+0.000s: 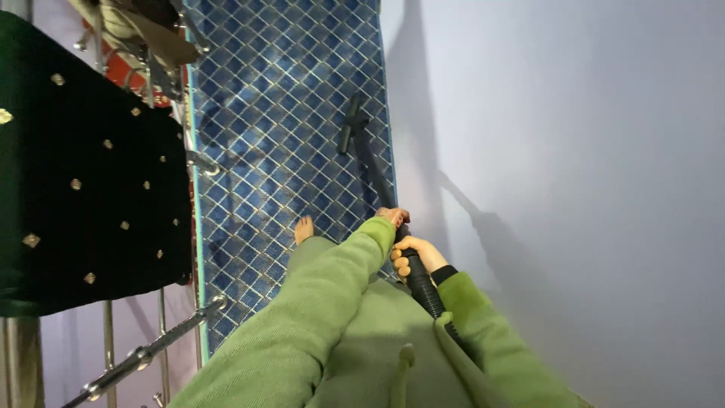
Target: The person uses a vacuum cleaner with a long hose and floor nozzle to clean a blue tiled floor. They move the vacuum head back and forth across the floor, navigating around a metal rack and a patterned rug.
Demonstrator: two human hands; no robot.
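Black vacuum wand (375, 175) with T-shaped nozzle (350, 122), slanted across the blue diamond-patterned rug's right edge.

Loose green ribbed sleeves (317, 317), black inner cuff (444, 273), bare foot (303, 228)

Single head camera, steeply downward, close over arms, rug (287, 113) ahead
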